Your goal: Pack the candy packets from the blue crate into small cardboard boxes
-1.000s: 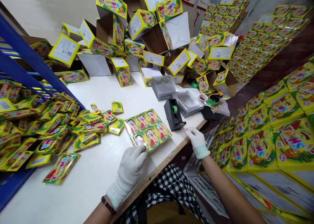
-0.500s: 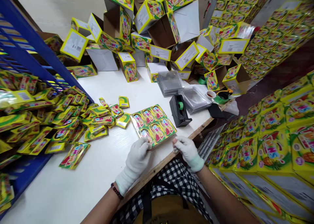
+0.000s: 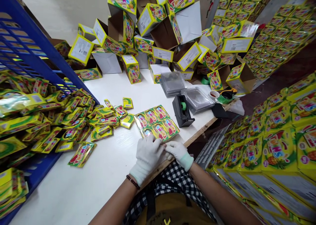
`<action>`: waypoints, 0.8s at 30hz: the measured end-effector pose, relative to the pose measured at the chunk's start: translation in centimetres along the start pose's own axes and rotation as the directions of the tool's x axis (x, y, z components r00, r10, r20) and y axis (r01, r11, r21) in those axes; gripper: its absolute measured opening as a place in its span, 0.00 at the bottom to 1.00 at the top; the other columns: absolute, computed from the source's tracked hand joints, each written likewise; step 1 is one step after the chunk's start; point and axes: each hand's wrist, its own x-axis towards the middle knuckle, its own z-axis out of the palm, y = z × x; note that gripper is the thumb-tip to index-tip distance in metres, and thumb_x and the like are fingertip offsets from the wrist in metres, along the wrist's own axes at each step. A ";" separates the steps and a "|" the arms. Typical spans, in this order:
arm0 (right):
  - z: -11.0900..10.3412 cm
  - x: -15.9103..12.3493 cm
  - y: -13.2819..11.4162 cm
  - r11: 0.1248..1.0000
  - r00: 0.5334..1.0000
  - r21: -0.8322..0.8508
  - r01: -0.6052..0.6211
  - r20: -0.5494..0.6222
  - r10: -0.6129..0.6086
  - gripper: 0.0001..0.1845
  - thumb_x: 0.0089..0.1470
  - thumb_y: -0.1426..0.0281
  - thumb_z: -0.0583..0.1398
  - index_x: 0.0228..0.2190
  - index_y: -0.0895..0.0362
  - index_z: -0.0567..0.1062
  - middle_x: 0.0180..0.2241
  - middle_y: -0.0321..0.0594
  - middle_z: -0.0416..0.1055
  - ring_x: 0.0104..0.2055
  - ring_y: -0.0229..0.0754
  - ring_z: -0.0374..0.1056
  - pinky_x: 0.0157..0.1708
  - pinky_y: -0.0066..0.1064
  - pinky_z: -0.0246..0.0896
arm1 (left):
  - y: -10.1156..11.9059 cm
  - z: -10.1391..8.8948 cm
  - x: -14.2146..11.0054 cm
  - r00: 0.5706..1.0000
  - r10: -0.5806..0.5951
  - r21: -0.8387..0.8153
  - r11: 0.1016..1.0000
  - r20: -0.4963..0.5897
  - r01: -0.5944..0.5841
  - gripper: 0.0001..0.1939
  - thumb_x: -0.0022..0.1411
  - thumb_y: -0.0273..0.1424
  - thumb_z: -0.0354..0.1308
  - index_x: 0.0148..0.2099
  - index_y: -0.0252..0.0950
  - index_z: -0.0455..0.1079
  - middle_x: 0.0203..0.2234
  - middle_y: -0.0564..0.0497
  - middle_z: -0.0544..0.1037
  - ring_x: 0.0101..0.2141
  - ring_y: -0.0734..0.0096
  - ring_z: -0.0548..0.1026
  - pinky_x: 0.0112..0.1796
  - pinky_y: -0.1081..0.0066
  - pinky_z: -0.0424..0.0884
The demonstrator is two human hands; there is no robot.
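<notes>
At the near edge of the table (image 3: 74,192), your gloved left hand (image 3: 148,156) is resting its fingers on the front of a flat, shrink-wrapped block of printed packets (image 3: 156,124), and your gloved right hand (image 3: 178,154) is pressing against them; you can't tell whether they're pinching anything. Just beyond, a tape dispenser (image 3: 181,110) is standing to the right, loose packets (image 3: 106,119) are heaping to the left, and yellow cartons (image 3: 81,49) are piling along the far edge.
</notes>
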 end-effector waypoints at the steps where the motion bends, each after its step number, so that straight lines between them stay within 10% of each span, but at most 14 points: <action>1: -0.3 -0.1 0.1 1.000 1.000 -0.002 -0.012 0.008 0.012 0.22 0.40 0.53 0.66 0.28 0.58 0.72 0.18 0.31 0.68 0.16 0.32 0.61 0.17 0.25 0.57 | 0.0 0.4 0.1 1.000 -0.009 0.027 1.000 -0.015 0.009 0.11 0.63 0.39 0.57 0.33 0.38 0.71 0.28 0.47 0.71 0.30 0.60 0.69 0.29 0.64 0.55; 4: -2.0 -0.8 0.7 1.000 0.998 -0.029 -0.008 -0.054 0.006 0.22 0.42 0.56 0.65 0.36 0.57 0.71 0.19 0.30 0.69 0.16 0.33 0.60 0.15 0.24 0.55 | -0.3 1.4 0.0 0.998 0.025 0.121 0.993 -0.064 -0.017 0.09 0.62 0.33 0.58 0.43 0.37 0.73 0.29 0.47 0.72 0.29 0.60 0.69 0.28 0.64 0.52; 7: -4.7 -1.2 1.1 0.954 0.929 -0.223 0.201 -0.267 -0.258 0.19 0.50 0.59 0.60 0.41 0.57 0.71 0.25 0.36 0.73 0.23 0.38 0.67 0.21 0.30 0.64 | -0.7 2.1 -0.6 0.984 0.127 0.206 0.973 -0.126 -0.099 0.15 0.62 0.27 0.57 0.51 0.42 0.72 0.28 0.49 0.73 0.27 0.63 0.67 0.27 0.66 0.49; 12: -8.0 1.4 0.9 0.463 0.655 -0.790 0.403 -0.105 -0.749 0.14 0.57 0.70 0.54 0.40 0.56 0.77 0.41 0.46 0.77 0.45 0.48 0.71 0.48 0.41 0.66 | -0.3 0.8 -0.4 0.987 0.120 0.178 0.979 -0.104 -0.101 0.06 0.60 0.29 0.59 0.41 0.41 0.73 0.29 0.49 0.73 0.27 0.64 0.68 0.28 0.65 0.52; 17: -8.0 4.5 2.8 0.336 0.674 -0.902 0.270 -0.072 -0.735 0.14 0.55 0.73 0.53 0.37 0.58 0.78 0.34 0.47 0.77 0.38 0.49 0.71 0.42 0.40 0.66 | -0.5 -0.4 1.6 0.985 0.167 0.009 0.986 0.052 -0.167 0.11 0.58 0.40 0.62 0.39 0.39 0.71 0.34 0.46 0.74 0.33 0.60 0.70 0.33 0.61 0.61; 24: -7.6 4.5 3.7 0.240 0.698 -0.942 0.237 -0.007 -0.716 0.25 0.46 0.74 0.53 0.47 0.56 0.76 0.40 0.49 0.76 0.41 0.54 0.70 0.43 0.46 0.66 | -2.4 2.9 1.1 0.957 0.289 0.069 0.955 -0.014 -0.287 0.17 0.58 0.22 0.55 0.48 0.43 0.71 0.34 0.48 0.77 0.31 0.63 0.72 0.35 0.59 0.69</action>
